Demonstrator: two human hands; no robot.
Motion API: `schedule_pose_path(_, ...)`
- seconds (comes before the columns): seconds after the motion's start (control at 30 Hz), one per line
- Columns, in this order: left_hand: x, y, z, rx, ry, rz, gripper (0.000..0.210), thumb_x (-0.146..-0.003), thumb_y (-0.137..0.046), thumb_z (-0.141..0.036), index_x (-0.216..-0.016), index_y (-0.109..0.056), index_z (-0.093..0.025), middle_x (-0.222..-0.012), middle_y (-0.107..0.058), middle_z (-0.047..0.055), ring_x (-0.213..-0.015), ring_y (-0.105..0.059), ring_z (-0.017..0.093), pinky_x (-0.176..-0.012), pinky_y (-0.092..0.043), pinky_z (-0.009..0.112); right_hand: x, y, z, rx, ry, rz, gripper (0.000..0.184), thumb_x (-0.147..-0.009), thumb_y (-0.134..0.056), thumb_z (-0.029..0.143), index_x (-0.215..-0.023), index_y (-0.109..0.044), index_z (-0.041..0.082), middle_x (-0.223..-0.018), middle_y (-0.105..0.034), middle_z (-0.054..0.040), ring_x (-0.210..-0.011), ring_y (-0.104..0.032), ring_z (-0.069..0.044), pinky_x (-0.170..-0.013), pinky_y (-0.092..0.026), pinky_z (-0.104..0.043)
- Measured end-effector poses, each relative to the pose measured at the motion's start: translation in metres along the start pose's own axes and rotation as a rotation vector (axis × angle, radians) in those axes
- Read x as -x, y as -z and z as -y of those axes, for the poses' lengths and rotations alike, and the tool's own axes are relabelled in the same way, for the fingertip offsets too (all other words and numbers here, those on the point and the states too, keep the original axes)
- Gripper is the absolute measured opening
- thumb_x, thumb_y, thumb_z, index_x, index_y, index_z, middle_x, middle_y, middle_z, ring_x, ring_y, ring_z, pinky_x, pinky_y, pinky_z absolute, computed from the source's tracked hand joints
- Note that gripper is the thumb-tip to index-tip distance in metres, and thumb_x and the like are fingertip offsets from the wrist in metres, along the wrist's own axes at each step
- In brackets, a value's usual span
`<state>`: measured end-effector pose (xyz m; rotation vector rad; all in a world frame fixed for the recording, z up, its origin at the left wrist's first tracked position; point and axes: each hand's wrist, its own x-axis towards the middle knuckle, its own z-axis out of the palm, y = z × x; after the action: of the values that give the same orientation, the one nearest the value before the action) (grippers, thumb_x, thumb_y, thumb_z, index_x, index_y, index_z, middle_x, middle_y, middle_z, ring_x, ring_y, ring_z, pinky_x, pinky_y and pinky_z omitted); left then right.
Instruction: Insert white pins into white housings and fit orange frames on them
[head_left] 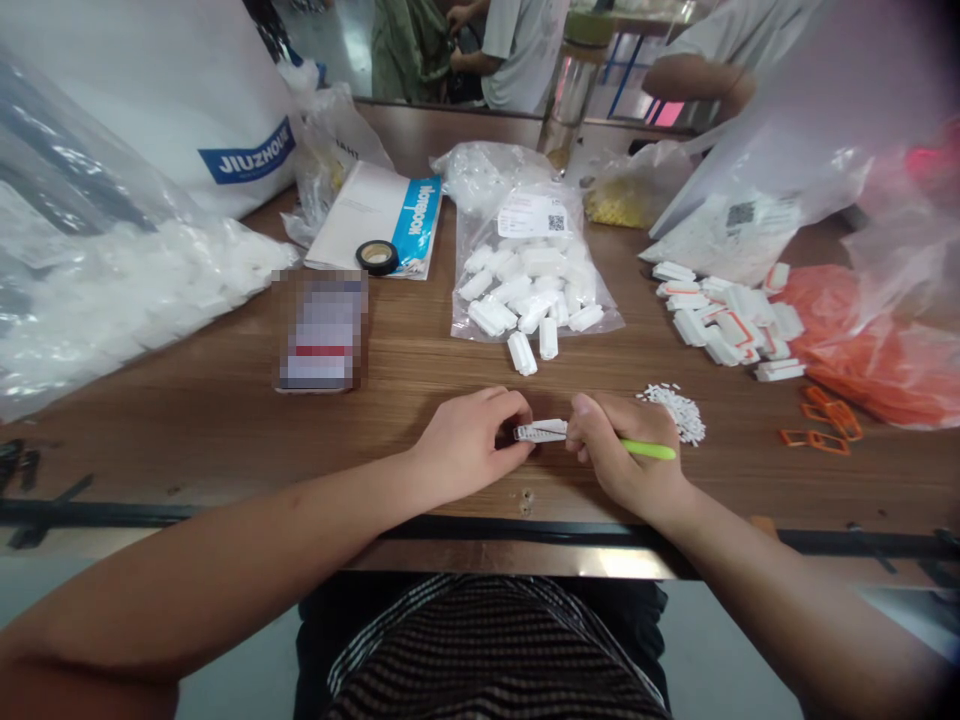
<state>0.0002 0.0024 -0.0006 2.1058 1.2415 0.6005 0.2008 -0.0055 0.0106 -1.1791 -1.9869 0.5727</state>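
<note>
My left hand (469, 440) is closed, its thumb and fingers pinching the end of a small white plastic connector housing (541, 432) with a row of slots, low over the table. In a closed grip, my right hand (637, 485) holds a slim tool with a bright green handle (651, 450); its tip is hidden behind the fingers at the housing's right end. Just beyond that hand lies a pile of tiny white pieces (679, 412). Two loose white housings (522, 354) lie in front of a clear bag (517, 290) of similar ones.
Orange frame-shaped parts (829, 415) and white housings with orange inserts (731, 315) lie right, beside an orange-filled bag (877, 350). Leftward are a blurred phone (322, 335), a notebook (364, 215) with black tape (376, 258), and a large bag of white parts (112, 290). People stand beyond.
</note>
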Motion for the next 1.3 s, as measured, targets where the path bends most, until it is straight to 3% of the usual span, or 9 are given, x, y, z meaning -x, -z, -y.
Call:
schedule_pose_path(0.17, 0.000, 0.001, -0.002, 0.001, 0.022, 0.009, 0.010, -0.082, -0.067, -0.028, -0.088, -0.062, -0.021, -0.073, -0.054, -0.003, -0.064, -0.050, 0.013, -0.062, -0.038, 0.028, 0.000, 0.003, 0.005, 0.151, 0.159, 0.042, 0.040, -0.098, -0.047, 0.024, -0.059, -0.055, 0.020, -0.049, -0.050, 0.0017, -0.046, -0.048, -0.010, -0.049, -0.034, -0.029)
schedule_pose_path(0.37, 0.000, 0.000, 0.000, 0.014, 0.004, 0.003, 0.009, -0.083, -0.066, -0.027, -0.088, -0.062, -0.021, -0.073, -0.055, -0.003, -0.065, -0.051, 0.013, -0.061, -0.038, 0.028, 0.004, 0.002, -0.001, 0.033, 0.018, -0.052, 0.041, -0.099, -0.047, 0.026, -0.061, -0.061, 0.021, -0.054, -0.057, 0.0019, -0.048, -0.051, -0.010, -0.054, -0.041, -0.028)
schedule_pose_path(0.63, 0.000, 0.000, 0.000, 0.008, -0.003, -0.002, 0.010, -0.082, -0.067, -0.027, -0.089, -0.062, -0.021, -0.073, -0.054, -0.003, -0.063, -0.049, 0.012, -0.060, -0.037, 0.028, 0.000, -0.001, 0.000, 0.022, -0.034, -0.008, 0.040, -0.098, -0.049, 0.027, -0.059, -0.058, 0.020, -0.052, -0.054, 0.0025, -0.046, -0.050, -0.009, -0.051, -0.040, -0.028)
schedule_pose_path(0.9, 0.001, 0.001, 0.000, 0.015, -0.018, 0.008, 0.009, -0.082, -0.066, -0.025, -0.089, -0.063, -0.021, -0.075, -0.055, -0.003, -0.064, -0.049, 0.012, -0.060, -0.036, 0.027, -0.002, 0.001, -0.009, -0.292, -0.228, -0.123, 0.047, -0.099, -0.050, 0.035, -0.055, -0.058, 0.019, -0.054, -0.059, 0.0011, -0.043, -0.052, -0.008, -0.043, -0.041, -0.025)
schedule_pose_path(1.3, 0.001, 0.001, 0.001, 0.022, -0.013, -0.002, 0.009, -0.081, -0.067, -0.024, -0.088, -0.063, -0.021, -0.072, -0.052, -0.004, -0.062, -0.048, 0.011, -0.060, -0.035, 0.027, -0.003, -0.001, -0.007, -0.277, -0.259, -0.070, 0.048, -0.099, -0.049, 0.038, -0.056, -0.059, 0.018, -0.053, -0.059, 0.0009, -0.043, -0.052, -0.008, -0.044, -0.042, -0.023)
